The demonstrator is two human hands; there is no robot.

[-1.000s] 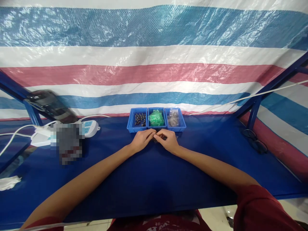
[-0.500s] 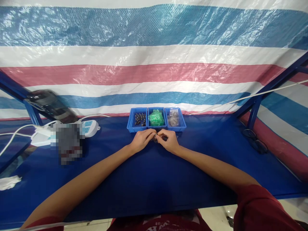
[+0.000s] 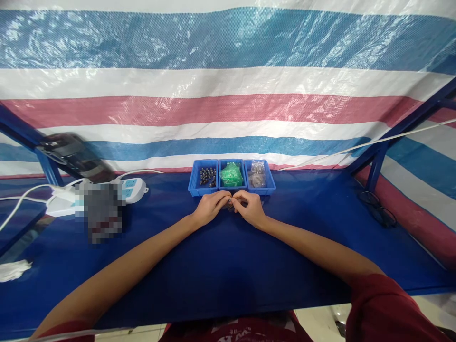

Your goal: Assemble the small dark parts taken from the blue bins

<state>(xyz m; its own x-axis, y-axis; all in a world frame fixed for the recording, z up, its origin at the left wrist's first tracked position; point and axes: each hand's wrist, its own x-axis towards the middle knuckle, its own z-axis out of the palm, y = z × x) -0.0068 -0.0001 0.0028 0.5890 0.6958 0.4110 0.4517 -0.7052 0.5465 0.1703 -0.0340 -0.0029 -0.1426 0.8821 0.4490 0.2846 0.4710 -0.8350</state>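
Observation:
My left hand (image 3: pixel 211 208) and my right hand (image 3: pixel 251 208) meet in front of three blue bins, thumbs and forefingers pinched close together. Between the fingertips is a tiny piece, mostly covered, whose kind I cannot make out. Small dark bits show under the right fingers. Several small dark metallic parts (image 3: pixel 208 176) lie in the left blue bin (image 3: pixel 193 182). Green packets in clear plastic (image 3: pixel 231 175) fill the middle bin (image 3: pixel 232 189). Clear bags with pale contents (image 3: pixel 257 175) are in the right bin (image 3: pixel 271 183).
On the left are a power strip (image 3: pixel 134 190) with white cables, a dark bottle (image 3: pixel 76 154), a blurred-out dark object (image 3: pixel 104 211) and a white tissue (image 3: pixel 14 270). Dark-rimmed glasses (image 3: pixel 378 209) lie at the right of the blue table (image 3: pixel 228 275). A striped sheet (image 3: pixel 228 109) hangs behind.
The right thumb and fingers have shifted slightly at the pinch, narrowing the gap between them. The left hand and the bins look the same.

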